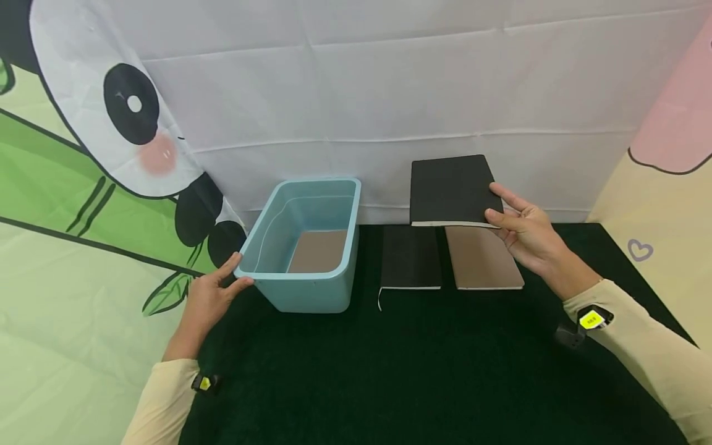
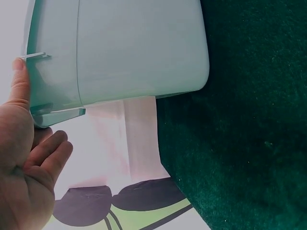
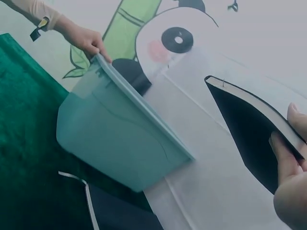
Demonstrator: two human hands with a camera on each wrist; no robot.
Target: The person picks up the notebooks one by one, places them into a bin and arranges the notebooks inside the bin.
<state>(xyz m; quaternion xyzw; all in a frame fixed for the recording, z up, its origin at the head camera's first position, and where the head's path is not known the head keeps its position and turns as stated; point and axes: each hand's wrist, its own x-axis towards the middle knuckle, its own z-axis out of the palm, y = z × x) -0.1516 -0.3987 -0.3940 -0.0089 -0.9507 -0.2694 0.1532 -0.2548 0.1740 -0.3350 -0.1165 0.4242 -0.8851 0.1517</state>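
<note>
My right hand (image 1: 528, 238) pinches a black notebook (image 1: 453, 188) by its right edge, thumb on one cover and fingers on the other. It hangs above two notebooks lying on the table. In the right wrist view the held notebook (image 3: 244, 129) shows its white page edges. With thumb and fingers, my left hand (image 1: 208, 303) holds the near left corner of a light blue plastic bin (image 1: 311, 293). Inside the bin a brown notebook (image 1: 318, 250) lies flat. From the left wrist view, the left thumb (image 2: 20, 81) is at the bin's rim.
A second black notebook (image 1: 410, 256) with a white ribbon lies right of the bin. Beside it is a brown notebook (image 1: 484, 259), partly covered in view by the held one. Dark green cloth (image 1: 389, 371) covers the table; a printed curtain (image 1: 389, 93) hangs behind.
</note>
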